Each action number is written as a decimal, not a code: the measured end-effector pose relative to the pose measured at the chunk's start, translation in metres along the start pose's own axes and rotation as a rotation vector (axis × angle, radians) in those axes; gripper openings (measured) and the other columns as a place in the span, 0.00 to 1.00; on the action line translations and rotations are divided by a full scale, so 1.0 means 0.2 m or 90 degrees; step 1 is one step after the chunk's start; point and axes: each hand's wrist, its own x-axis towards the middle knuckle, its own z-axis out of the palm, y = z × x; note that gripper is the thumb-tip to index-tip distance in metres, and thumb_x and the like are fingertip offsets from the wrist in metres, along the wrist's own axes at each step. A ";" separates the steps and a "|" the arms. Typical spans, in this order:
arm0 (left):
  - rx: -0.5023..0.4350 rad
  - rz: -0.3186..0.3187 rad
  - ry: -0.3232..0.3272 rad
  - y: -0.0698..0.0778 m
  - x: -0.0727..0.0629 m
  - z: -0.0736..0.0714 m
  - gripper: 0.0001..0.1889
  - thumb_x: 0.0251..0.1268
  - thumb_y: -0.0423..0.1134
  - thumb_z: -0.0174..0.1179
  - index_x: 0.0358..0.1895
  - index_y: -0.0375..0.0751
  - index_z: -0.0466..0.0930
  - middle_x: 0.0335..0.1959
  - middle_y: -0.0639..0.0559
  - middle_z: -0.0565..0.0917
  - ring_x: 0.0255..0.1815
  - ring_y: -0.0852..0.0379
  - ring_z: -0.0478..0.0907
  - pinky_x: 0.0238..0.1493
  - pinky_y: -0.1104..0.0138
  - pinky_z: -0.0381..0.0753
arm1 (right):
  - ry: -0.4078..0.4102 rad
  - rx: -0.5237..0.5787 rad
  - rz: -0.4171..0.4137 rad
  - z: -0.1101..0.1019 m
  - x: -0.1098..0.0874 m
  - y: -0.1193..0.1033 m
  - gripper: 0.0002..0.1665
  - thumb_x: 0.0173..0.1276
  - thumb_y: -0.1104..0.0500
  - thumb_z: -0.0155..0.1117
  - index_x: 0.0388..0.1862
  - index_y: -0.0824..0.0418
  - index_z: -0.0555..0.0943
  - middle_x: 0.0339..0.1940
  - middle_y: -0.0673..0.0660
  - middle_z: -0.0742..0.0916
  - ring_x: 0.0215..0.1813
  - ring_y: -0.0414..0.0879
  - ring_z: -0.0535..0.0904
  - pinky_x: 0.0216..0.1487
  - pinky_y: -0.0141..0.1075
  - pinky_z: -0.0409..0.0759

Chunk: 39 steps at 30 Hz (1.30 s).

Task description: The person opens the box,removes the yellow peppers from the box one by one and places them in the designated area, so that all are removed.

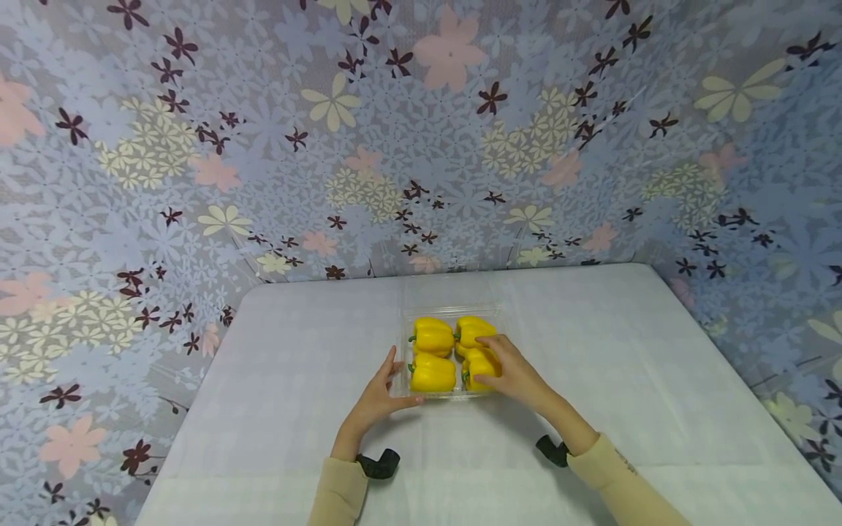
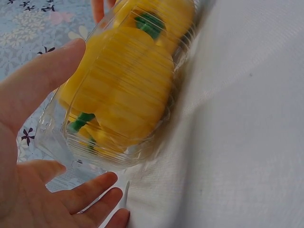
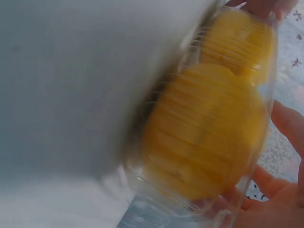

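Several yellow bell peppers (image 1: 433,373) with green stems lie in a clear plastic container (image 1: 406,343) on the table. My left hand (image 1: 376,398) is at the container's front left corner, its fingers spread along the left side and its thumb by the front edge. In the left wrist view the thumb (image 2: 52,71) lies at the container's rim, with the other fingers extended below. My right hand (image 1: 516,372) reaches over the right side and grips the front right bell pepper (image 1: 479,365), thumb and fingers on either side. The right wrist view is blurred there.
A white cloth covers the table (image 1: 316,336). Behind the container stretches a clear flap, apparently its lid (image 1: 454,288). Flowered fabric (image 1: 395,146) hangs at the back and sides. Dark wrist-worn devices (image 1: 380,464) sit at both sleeves.
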 end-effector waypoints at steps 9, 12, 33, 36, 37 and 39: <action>0.005 0.002 -0.001 0.00 0.00 0.00 0.60 0.47 0.48 0.74 0.77 0.46 0.38 0.72 0.37 0.62 0.74 0.39 0.57 0.74 0.47 0.58 | 0.016 -0.057 -0.015 0.03 -0.02 0.00 0.41 0.53 0.55 0.75 0.64 0.65 0.71 0.54 0.62 0.75 0.56 0.56 0.74 0.61 0.54 0.75; 0.004 -0.001 -0.001 0.00 -0.01 0.00 0.60 0.47 0.49 0.74 0.77 0.47 0.38 0.72 0.38 0.62 0.74 0.39 0.57 0.74 0.47 0.58 | 0.026 -0.078 -0.014 0.03 -0.02 -0.01 0.41 0.51 0.54 0.76 0.62 0.66 0.72 0.52 0.61 0.75 0.53 0.54 0.75 0.59 0.52 0.77; 0.013 0.000 0.002 -0.01 -0.01 0.00 0.60 0.47 0.50 0.74 0.77 0.46 0.38 0.71 0.37 0.63 0.73 0.37 0.58 0.73 0.46 0.59 | 0.016 -0.140 -0.003 0.03 0.01 -0.01 0.42 0.48 0.47 0.78 0.60 0.62 0.75 0.51 0.59 0.75 0.49 0.53 0.77 0.49 0.49 0.80; 0.011 -0.002 0.000 0.00 -0.01 0.00 0.60 0.47 0.49 0.74 0.77 0.46 0.38 0.71 0.38 0.63 0.73 0.38 0.58 0.73 0.46 0.59 | 0.008 -0.147 -0.001 0.02 0.02 -0.01 0.42 0.47 0.45 0.78 0.59 0.60 0.76 0.50 0.58 0.75 0.48 0.52 0.77 0.46 0.48 0.80; 0.010 -0.002 0.000 0.00 -0.01 0.00 0.60 0.47 0.49 0.74 0.77 0.46 0.38 0.71 0.38 0.64 0.73 0.38 0.58 0.73 0.46 0.59 | 0.007 -0.150 -0.002 0.02 0.03 -0.01 0.42 0.46 0.44 0.78 0.58 0.60 0.76 0.50 0.58 0.75 0.47 0.52 0.77 0.46 0.47 0.80; 0.009 -0.002 -0.002 0.01 -0.01 0.00 0.60 0.47 0.49 0.74 0.77 0.46 0.38 0.71 0.38 0.63 0.73 0.38 0.58 0.73 0.46 0.58 | 0.007 -0.150 -0.006 0.02 0.03 0.00 0.42 0.45 0.44 0.79 0.57 0.61 0.76 0.49 0.59 0.75 0.47 0.52 0.77 0.46 0.48 0.80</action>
